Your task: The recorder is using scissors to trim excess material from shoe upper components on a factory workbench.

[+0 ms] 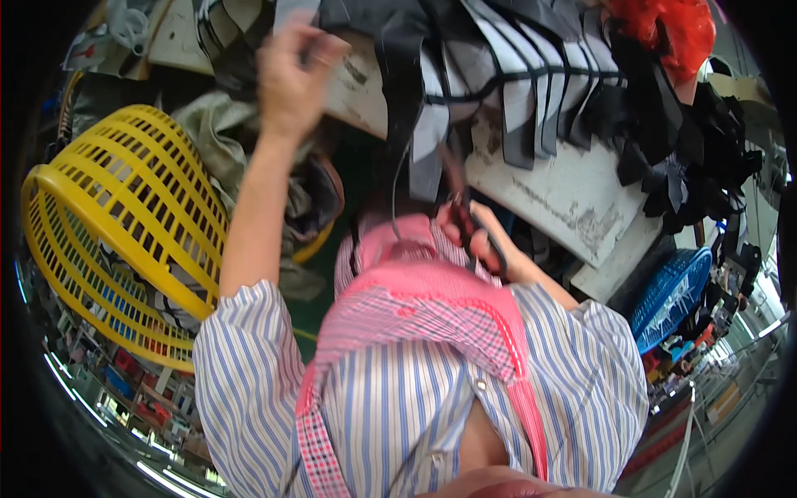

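My right hand point(481, 230) is closed around the dark handles of a pair of scissors point(496, 253), close to my apron. The blades point up toward hanging fabric strips and are blurred. My left hand point(290, 79) is raised at the upper left, over the table edge, its fingers bent and smeared by motion. Whether it grips the grey fabric point(295, 12) just beyond its fingertips cannot be made out. A row of grey and black fabric pieces point(519, 70), joined by a dark band, drapes over the table edge between and beyond my hands.
The worn white table point(573, 203) runs across the top. A yellow plastic basket point(124, 203) lies tilted at my left, beside crumpled grey-green cloth point(217, 124). Black fabric pieces point(693, 158) are heaped on the right, below a red plastic bag point(677, 33). A blue basket point(672, 295) stands lower right.
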Action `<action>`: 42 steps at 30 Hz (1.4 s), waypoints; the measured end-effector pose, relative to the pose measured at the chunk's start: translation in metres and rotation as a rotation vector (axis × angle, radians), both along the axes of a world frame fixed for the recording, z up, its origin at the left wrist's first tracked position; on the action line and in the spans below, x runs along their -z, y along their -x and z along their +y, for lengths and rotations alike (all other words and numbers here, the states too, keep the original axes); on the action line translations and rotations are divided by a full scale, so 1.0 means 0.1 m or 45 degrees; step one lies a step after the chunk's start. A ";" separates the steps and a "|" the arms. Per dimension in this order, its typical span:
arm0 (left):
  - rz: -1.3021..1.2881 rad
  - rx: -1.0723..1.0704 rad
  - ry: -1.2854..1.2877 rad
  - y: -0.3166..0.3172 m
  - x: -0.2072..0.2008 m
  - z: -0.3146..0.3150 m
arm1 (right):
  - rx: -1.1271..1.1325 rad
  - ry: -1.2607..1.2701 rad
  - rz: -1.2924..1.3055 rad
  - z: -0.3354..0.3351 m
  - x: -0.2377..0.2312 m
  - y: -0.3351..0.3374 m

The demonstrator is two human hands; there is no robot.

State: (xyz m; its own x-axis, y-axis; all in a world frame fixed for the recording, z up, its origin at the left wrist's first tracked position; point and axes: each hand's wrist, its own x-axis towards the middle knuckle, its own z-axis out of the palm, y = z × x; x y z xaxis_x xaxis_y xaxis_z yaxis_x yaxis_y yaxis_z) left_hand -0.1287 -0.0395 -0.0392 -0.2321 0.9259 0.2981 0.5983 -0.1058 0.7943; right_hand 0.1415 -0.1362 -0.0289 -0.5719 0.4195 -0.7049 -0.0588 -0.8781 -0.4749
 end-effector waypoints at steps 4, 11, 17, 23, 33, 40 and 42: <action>-0.097 0.181 0.477 -0.68 -0.13 -0.38 | -0.147 -0.308 0.218 -0.07 0.23 -0.09; -0.604 -0.105 0.167 -0.62 0.03 -0.50 | -0.135 -0.126 0.230 0.07 0.35 0.31; -0.587 -0.195 0.039 -0.68 0.11 -0.69 | -0.189 -0.258 0.126 0.16 0.33 0.38; -0.668 -0.211 -0.036 -0.65 0.11 -0.66 | -0.319 -0.425 -0.013 0.02 0.32 0.19; -0.528 -0.121 0.103 -0.77 -0.04 -0.70 | -0.504 -0.913 -0.767 0.16 0.23 0.47; -0.549 -0.122 -0.200 -0.04 -1.07 -0.58 | -0.328 -0.621 -0.500 0.53 0.69 0.44; -0.639 0.026 -0.242 0.22 -1.24 -0.26 | -0.289 -0.521 -0.501 0.70 0.80 0.52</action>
State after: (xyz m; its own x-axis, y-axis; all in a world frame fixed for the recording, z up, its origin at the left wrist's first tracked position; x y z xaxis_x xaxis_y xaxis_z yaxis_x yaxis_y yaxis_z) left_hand -0.1507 -0.0653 0.0851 -0.3717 0.8721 0.3183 0.1464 -0.2836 0.9477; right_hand 0.0895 -0.0659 -0.1085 -0.4084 0.5993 -0.6886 0.3565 -0.5897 -0.7247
